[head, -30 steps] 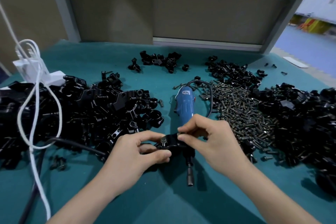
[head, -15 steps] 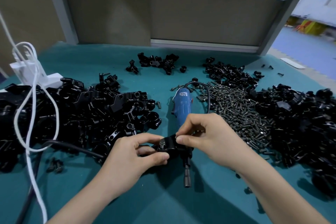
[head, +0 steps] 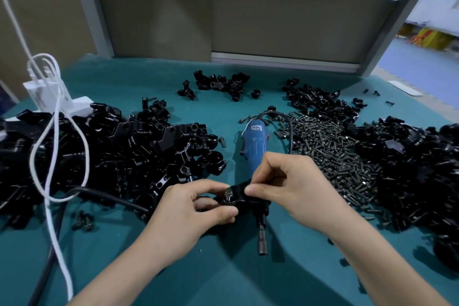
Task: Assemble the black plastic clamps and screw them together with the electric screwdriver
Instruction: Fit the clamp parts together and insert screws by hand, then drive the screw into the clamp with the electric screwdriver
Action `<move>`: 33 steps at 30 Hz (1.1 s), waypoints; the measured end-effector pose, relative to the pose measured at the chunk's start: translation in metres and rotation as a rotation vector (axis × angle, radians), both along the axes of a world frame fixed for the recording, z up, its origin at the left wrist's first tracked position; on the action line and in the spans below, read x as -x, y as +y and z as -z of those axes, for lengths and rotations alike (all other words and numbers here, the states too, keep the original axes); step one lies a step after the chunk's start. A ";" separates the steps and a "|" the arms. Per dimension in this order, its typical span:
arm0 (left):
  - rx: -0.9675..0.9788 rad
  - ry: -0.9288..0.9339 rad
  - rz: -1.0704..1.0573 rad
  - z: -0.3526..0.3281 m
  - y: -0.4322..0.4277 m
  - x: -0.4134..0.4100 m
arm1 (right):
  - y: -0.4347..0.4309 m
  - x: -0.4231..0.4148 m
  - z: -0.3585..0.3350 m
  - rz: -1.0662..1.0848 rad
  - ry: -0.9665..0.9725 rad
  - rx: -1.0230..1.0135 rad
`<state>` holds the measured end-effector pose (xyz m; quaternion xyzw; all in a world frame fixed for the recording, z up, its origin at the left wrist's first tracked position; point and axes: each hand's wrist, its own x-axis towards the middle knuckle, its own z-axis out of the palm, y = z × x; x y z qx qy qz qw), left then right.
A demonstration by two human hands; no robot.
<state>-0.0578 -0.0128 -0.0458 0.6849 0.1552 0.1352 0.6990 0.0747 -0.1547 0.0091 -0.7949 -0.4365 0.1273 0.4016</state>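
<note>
clamp (head: 239, 202) over the bench (head: 223, 281), centre-near | left hand (head: 188, 208) grips its left end, right hand (head: 293, 189) pinches its right | screw (head: 228, 193) upright in it | electric screwdriver (head: 253, 149) lies just behind, long axis far-to-near, bit toward the person, right hand nearer

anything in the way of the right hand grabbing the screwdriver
Nothing lies on the blue screwdriver; its body is bare just beyond the right hand. But that hand pinches the clamp together with the left hand, above the screwdriver's nose, so it must release first.
</note>
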 end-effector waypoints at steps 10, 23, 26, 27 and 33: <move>-0.047 -0.065 -0.022 -0.001 -0.002 0.001 | 0.002 -0.001 -0.006 0.001 0.254 0.007; -0.314 -0.293 -0.163 -0.013 -0.004 0.005 | 0.008 0.019 -0.016 -0.041 0.894 -0.185; -0.352 -0.309 -0.175 -0.013 -0.004 0.007 | 0.013 0.029 -0.014 -0.022 1.005 -0.250; -0.305 -0.341 -0.137 -0.014 -0.006 0.007 | 0.015 0.034 -0.014 -0.036 1.045 -0.258; -0.082 -0.522 -0.154 -0.017 -0.017 0.008 | 0.032 0.061 -0.006 -0.118 1.202 -0.335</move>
